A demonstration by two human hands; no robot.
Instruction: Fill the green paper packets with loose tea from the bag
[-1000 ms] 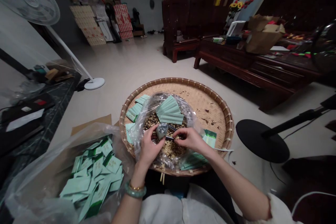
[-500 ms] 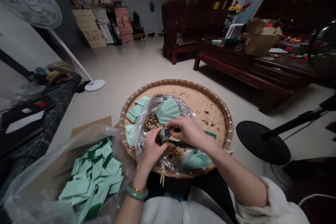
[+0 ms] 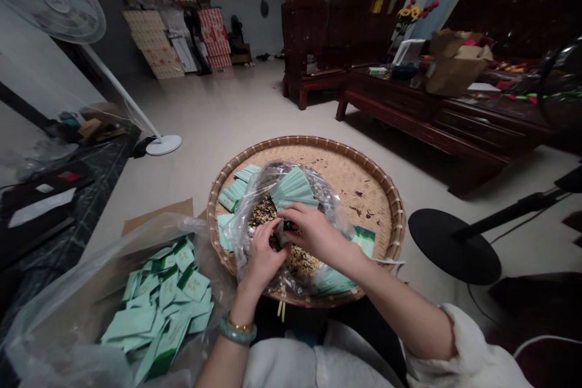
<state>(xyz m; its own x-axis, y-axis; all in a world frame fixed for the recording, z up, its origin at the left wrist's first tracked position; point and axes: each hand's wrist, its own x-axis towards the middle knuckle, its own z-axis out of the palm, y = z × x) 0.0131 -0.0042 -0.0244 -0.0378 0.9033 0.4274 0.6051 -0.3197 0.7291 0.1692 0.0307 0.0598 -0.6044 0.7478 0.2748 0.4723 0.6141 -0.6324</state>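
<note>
My left hand (image 3: 264,256) is closed around a small pale green packet (image 3: 280,234), held upright over a clear plastic bag (image 3: 331,185). The curled fingers of my right hand (image 3: 317,233) meet at the packet's mouth; whatever they hold is hidden. A thin pale stick end (image 3: 388,262) sticks out beyond my right wrist. Inside the bag lies a loose dark and cream mix (image 3: 304,262), with a fanned stack of green packets (image 3: 293,187) behind my hands. The bag rests in a round woven bamboo tray (image 3: 394,209).
More green packets (image 3: 233,194) lie along the tray's left side, others (image 3: 365,239) at its right. A large plastic bag of green packets (image 3: 159,303) stands at my left. A white fan (image 3: 163,144), a black stand base (image 3: 454,247) and a wooden table (image 3: 409,100) surround the tray.
My right hand has shifted slightly left and closer over the packet. The dark handle below it no longer shows, and more of the pale stick end appears past my wrist.
</note>
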